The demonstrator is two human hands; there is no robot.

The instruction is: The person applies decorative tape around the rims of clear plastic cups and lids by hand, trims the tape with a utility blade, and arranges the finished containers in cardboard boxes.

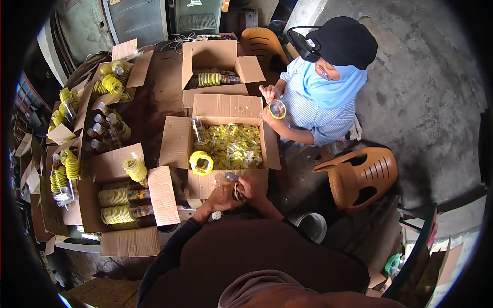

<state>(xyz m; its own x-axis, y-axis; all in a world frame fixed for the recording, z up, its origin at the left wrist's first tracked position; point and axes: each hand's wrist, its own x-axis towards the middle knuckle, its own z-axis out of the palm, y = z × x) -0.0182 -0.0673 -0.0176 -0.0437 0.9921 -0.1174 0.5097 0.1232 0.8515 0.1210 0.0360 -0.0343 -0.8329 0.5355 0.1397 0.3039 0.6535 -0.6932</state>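
Observation:
Close to my body, my left hand (224, 199) and my right hand (252, 190) meet at the near flap of a cardboard box (203, 185). Fingers of both are closed. A small round-rimmed thing (236, 193) shows between them, mostly covered, its kind unclear. From the fingers of my right hand sticks the grey, flat end of a small tool (232, 176). Yellow and clear plastic scraps (233, 146) fill the box. In its near left corner rests a stack of yellow-rimmed plastic cups (201, 162); clear cups (198, 130) stand in the far left corner.
Across the box, a co-worker (321, 97) holds a clear, yellow-rimmed cup (277, 109). Boxes of stacked cups stand at left (123, 246) and behind (210, 51). An orange plastic chair (359, 177) and a pale bucket (312, 227) are at right.

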